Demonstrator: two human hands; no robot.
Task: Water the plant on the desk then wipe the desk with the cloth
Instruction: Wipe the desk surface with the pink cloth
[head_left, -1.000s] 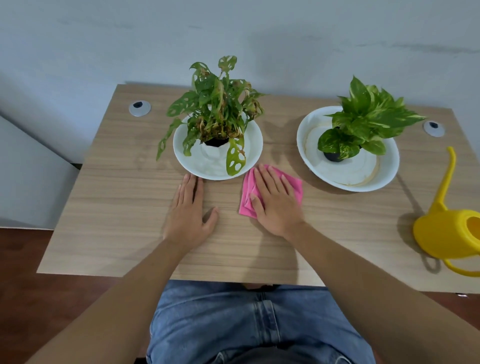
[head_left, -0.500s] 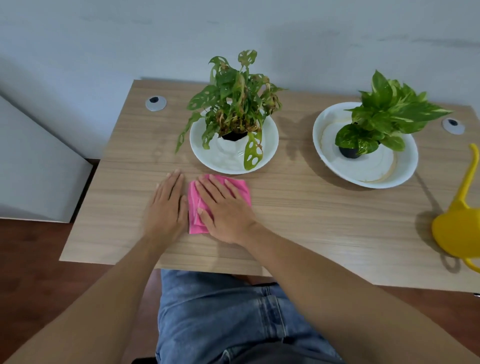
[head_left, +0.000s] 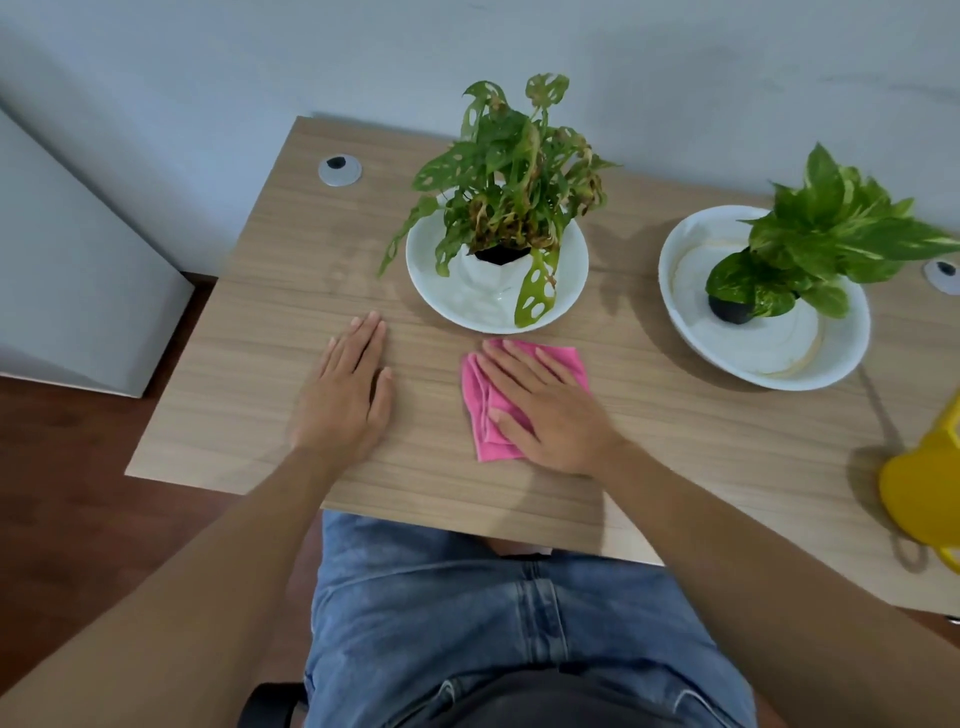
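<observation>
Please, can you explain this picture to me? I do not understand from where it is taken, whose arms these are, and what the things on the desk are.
There is no machine here. A person wears a camera on the head, so you look down at their own arms, jeans and a wooden desk.

The left hand lies flat and empty on the desk. The right hand lies flat on a folded pink cloth, pressing it on the wood; it does not grip it.

Behind the hands stand two potted plants, each in a white bowl: one with holed leaves and one with broad green leaves. At the right edge you see part of a yellow watering can.
</observation>
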